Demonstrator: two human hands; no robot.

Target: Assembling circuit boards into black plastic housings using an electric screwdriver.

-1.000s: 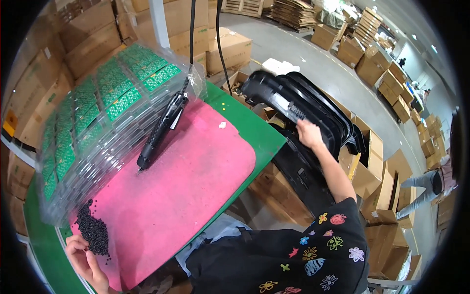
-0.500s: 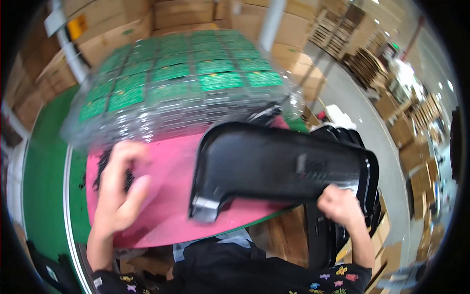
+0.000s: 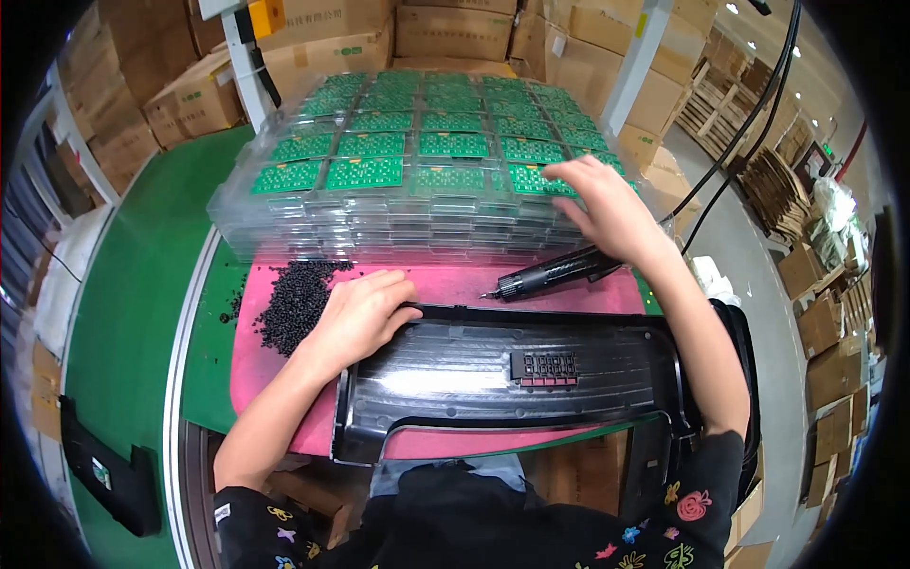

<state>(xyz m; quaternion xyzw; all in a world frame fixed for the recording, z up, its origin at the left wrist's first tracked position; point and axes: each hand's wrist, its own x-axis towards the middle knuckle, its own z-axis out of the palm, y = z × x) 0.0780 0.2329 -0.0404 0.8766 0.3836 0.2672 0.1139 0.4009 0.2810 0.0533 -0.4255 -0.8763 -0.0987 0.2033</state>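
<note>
A long black plastic housing (image 3: 455,365), hollow side up with a small slotted block inside, lies across the pink mat (image 3: 445,284). My left hand (image 3: 373,318) is closed over its far left rim. Beyond it, my right hand (image 3: 607,204) is above the front of the tray stack, thumb and fingers apart, by a green circuit board (image 3: 538,178); nothing shows in its grasp. Under my right wrist lies a black electric screwdriver (image 3: 550,275), tip pointing left. A heap of small black screws or pellets (image 3: 296,302), too small to tell, sits left of my left hand.
Clear plastic trays (image 3: 379,228) filled with circuit boards are stacked along the far side. Black cables (image 3: 735,142) hang at the right. Cardboard boxes (image 3: 455,33) stand behind. Another black housing (image 3: 112,469) lies on the green surface at the left.
The housing has come down onto the mat from my right hand and been turned round. My left hand has taken its rim. My right hand has moved away to the circuit boards.
</note>
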